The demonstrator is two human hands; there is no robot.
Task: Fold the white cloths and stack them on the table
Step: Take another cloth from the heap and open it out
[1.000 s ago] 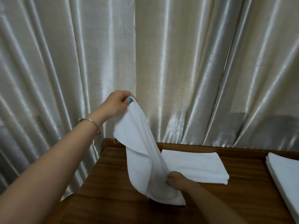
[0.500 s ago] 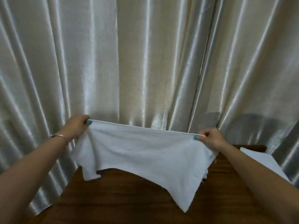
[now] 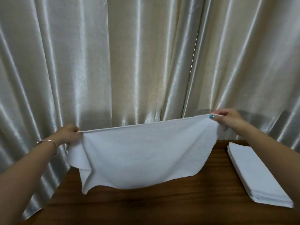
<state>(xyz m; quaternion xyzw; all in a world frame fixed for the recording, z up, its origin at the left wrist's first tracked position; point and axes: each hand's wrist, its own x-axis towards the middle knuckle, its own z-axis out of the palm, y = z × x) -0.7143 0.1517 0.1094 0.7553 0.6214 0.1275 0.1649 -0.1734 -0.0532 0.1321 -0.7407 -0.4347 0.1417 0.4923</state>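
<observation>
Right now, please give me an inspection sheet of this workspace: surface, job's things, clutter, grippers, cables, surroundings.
Surface: dark wooden table, bare wood in front.
Job's things: one white cloth held spread in the air above the table; a stack of folded cloths lies at the right.
Clutter: nothing seen.
Grippers: left hand and right hand each pinch a top corner of the cloth; a bracelet is on the left wrist.
Cables: nothing seen.
Surroundings: shiny pale curtains hang behind the table.
</observation>
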